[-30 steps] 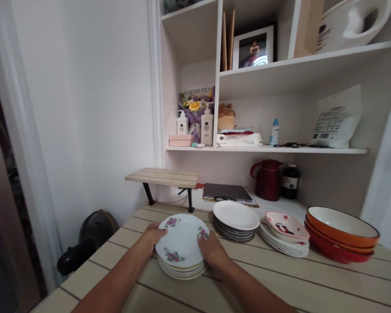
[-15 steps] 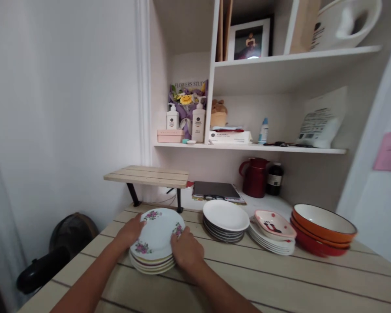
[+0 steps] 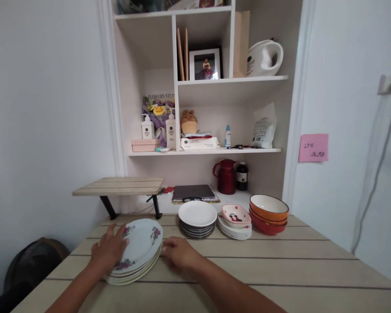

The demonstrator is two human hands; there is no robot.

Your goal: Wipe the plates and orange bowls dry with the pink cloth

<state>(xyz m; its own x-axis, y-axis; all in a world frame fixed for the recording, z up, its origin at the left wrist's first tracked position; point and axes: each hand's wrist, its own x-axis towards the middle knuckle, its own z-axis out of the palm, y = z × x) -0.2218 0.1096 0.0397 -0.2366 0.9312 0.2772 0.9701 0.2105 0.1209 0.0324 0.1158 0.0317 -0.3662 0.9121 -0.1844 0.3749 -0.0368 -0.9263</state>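
Observation:
In the head view, a stack of several white plates with pink flowers [image 3: 141, 241] stands on the wooden tabletop at the front left. My left hand [image 3: 109, 250] rests against the left rim of the stack, its fingers spread and partly lifted. Beside the right rim is my right hand [image 3: 180, 254], slightly blurred, with loosely bent fingers. Its fingertips are close to the plates; whether they touch the rim I cannot tell. The thumb side of the left hand covers part of the top plate's flowers.
A small raised wooden shelf [image 3: 120, 185] stands behind the floral plates. To the right are round white plates [image 3: 197, 214], small plates under a pink-rimmed square bowl [image 3: 236, 215], and orange and red bowls [image 3: 269, 208]. A dark red jug [image 3: 226, 178] stands behind.
The view has turned right and drawn back, so everything sits further left. My left fingers have spread on the rim, and my right hand has loosened from the right side of the plates.

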